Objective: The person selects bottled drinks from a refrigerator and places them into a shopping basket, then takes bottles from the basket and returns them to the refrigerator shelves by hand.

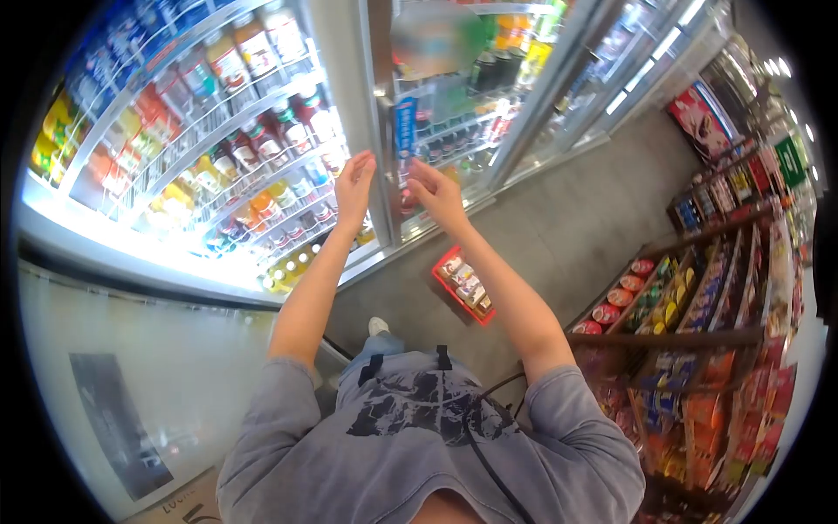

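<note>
My left hand point(354, 188) is raised in front of the lit drinks cooler, beside its upright frame point(353, 79). Its fingers are loosely curved and nothing shows in them. My right hand point(438, 194) hovers close to the glass door on the other side of that frame, just below a blue strip label point(406, 127). Its thumb and fingers are bent with a gap between them, and no held thing is visible. Nearest to my left hand are rows of bottles point(292, 127) on wire shelves point(236, 122). Whether either hand touches the frame or door is unclear.
A red basket point(447, 255) with several packages is on the grey floor point(559, 210), right of my shoe point(377, 326). An open glass door point(175, 367) spans the lower left. Snack shelves point(707, 336) line the right. A dark cable point(476, 450) crosses my shirt.
</note>
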